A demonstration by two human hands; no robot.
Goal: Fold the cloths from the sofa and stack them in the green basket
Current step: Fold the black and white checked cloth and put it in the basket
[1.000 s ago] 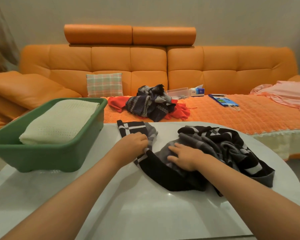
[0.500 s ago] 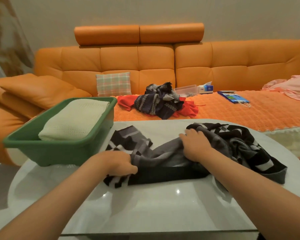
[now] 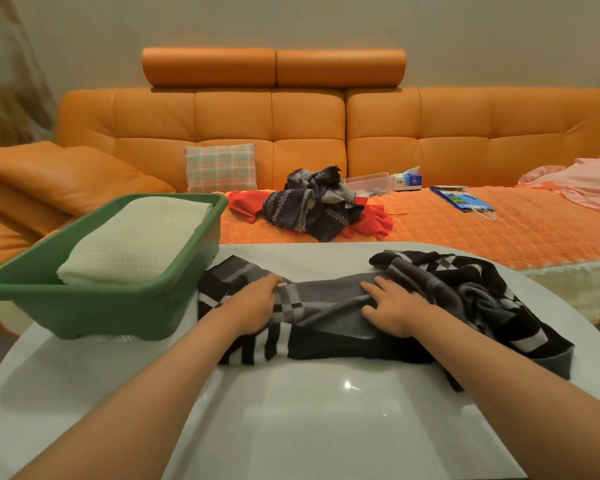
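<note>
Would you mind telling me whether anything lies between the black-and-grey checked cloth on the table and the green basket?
Nothing visible does: the black-and-grey checked cloth ends right beside the green plastic basket. A folded cream knitted cloth already lies inside, to stack on.

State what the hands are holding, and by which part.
The right hand presses flat on the grey middle of the black-and-grey cloth; the left hand lies on its checked left part, grip unclear.
</note>
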